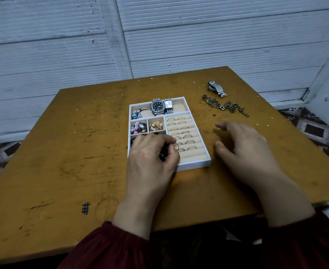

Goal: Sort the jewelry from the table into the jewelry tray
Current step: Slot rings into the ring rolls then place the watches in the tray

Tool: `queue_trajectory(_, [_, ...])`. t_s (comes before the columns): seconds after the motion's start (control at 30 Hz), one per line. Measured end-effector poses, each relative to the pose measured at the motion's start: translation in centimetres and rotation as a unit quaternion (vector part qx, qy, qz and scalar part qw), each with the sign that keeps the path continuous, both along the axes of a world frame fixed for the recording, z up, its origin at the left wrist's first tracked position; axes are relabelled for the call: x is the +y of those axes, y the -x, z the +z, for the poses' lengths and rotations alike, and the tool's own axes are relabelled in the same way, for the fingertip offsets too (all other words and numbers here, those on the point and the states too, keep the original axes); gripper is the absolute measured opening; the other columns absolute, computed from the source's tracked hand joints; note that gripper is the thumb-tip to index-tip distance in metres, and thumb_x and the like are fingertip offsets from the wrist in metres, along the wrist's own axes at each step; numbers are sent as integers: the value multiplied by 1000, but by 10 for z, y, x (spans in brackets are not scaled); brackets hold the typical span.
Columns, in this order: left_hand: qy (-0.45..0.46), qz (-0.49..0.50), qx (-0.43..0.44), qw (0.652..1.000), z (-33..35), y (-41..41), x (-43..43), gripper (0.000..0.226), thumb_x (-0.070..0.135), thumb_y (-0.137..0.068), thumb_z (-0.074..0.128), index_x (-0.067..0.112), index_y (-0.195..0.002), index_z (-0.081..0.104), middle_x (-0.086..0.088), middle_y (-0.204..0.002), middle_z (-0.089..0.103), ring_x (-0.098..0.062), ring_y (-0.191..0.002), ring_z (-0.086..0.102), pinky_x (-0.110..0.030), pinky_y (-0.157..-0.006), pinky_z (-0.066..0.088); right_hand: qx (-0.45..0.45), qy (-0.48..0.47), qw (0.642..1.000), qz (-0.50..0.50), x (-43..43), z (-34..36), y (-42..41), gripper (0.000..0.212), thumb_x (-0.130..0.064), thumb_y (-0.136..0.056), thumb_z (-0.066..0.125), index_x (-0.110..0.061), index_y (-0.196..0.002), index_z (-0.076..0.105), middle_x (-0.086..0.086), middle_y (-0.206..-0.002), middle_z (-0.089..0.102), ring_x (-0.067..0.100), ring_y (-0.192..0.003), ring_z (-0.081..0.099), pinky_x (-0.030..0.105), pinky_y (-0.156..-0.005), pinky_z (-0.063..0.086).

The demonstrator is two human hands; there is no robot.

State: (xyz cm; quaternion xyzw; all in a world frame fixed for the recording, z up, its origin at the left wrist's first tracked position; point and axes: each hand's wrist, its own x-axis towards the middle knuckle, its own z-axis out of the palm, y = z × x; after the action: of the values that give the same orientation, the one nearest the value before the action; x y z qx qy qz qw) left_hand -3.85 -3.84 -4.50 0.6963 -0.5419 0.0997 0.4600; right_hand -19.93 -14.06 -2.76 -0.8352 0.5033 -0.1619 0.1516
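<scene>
A white jewelry tray [206,161] with beige lining sits mid-table. Its back compartment holds two watches [158,107] and a beaded bracelet [137,114]. Two small compartments hold pink beads [138,127] and gold pieces [156,126]. Several thin rings [187,136] stand in the ring rolls on the right. My left hand [152,158] lies over the tray's front-left compartment, fingers curled on a dark piece of jewelry [162,155]. My right hand [243,146] hovers right of the tray with fingers spread and holds nothing. A silver watch [216,89] and a dark chain [224,105] lie on the table at the far right.
The worn wooden table [72,152] ends close to a white corrugated wall [159,35] behind. Its right edge drops to a patterned floor [313,131]. A small inked hash mark [86,208] is near the front left.
</scene>
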Motion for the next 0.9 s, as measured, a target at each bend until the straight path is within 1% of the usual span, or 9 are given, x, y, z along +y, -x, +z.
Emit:
queue_trajectory(0.1, [-6, -4, -4, 1000, -1, 0, 1, 18, 22, -79, 56, 14, -86, 71, 4, -82, 67, -18, -78, 56, -24, -71, 42, 52, -25, 998, 6, -2, -3, 5, 54, -44, -94, 47, -35, -144, 31, -5, -149, 36, 16, -140, 26, 39, -114, 20])
queue_trajectory(0.2, [-11, -3, -8, 1000, -1, 0, 0, 18, 23, -79, 57, 14, -86, 71, 4, -83, 68, -18, -79, 57, -24, -71, 42, 95, -39, 994, 24, -3, -8, 7, 57, -55, -95, 32, -42, -148, 18, -7, -159, 14, 16, -147, 3, 40, -118, 3])
queue_trajectory(0.27, [-10, -1, -14, 1000, -1, 1, -1, 16, 20, -78, 60, 13, -85, 72, 4, -82, 68, -19, -78, 57, -23, -71, 42, 112, -42, 992, 38, -4, -11, 7, 56, -59, -95, 25, -45, -148, 13, -7, -161, 3, 16, -148, -5, 41, -118, -2])
queue_trajectory(0.4, [-14, 4, -1, 1000, 1, 3, 1, 15, 14, -75, 66, 15, -89, 72, 10, -77, 66, -16, -77, 55, -21, -70, 42, 128, -33, 990, 41, -5, -15, 6, 56, -60, -95, 21, -47, -148, 9, -7, -161, -1, 16, -148, -7, 42, -118, -2])
queue_trajectory(0.53, [-18, -2, -20, 1000, 4, 4, 1, 11, 13, -72, 69, 14, -83, 72, 19, -76, 52, -19, -74, 57, -24, -67, 42, 138, -26, 989, 39, -6, -15, 6, 56, -60, -95, 21, -47, -148, 8, -7, -161, -1, 17, -148, -6, 43, -118, -2])
queue_trajectory(0.6, [-17, -12, -25, 999, 3, 3, 1, 10, 11, -72, 69, 13, -82, 72, 17, -76, 57, -16, -75, 55, -27, -68, 43, 140, -25, 989, 38, -6, -15, 6, 56, -60, -95, 22, -47, -148, 8, -7, -161, -1, 17, -148, -6, 43, -118, -1])
queue_trajectory(0.7, [-22, -24, -37, 999, 1, 0, 1, 10, 13, -73, 68, 13, -82, 73, 6, -79, 69, -9, -78, 49, -29, -70, 42, 142, -24, 989, 36, -6, -15, 6, 57, -60, -95, 22, -47, -148, 8, -7, -161, -1, 17, -148, -5, 43, -118, -1])
queue_trajectory(0.83, [-52, -30, -65, 996, 2, -2, 1, 18, 28, -79, 60, 18, -85, 74, 9, -81, 69, -15, -81, 48, -31, -70, 44, 146, -27, 988, 37, -6, -14, 6, 57, -61, -94, 21, -46, -148, 7, -6, -161, -1, 17, -148, -6, 43, -118, -1])
queue_trajectory(0.9, [-66, -33, -81, 994, 3, -3, 2, 17, 29, -79, 62, 20, -86, 75, 10, -83, 70, -18, -82, 50, -36, -71, 45, 146, -28, 988, 37, -6, -14, 6, 58, -61, -94, 21, -46, -148, 7, -6, -161, -1, 17, -148, -6, 43, -118, -1])
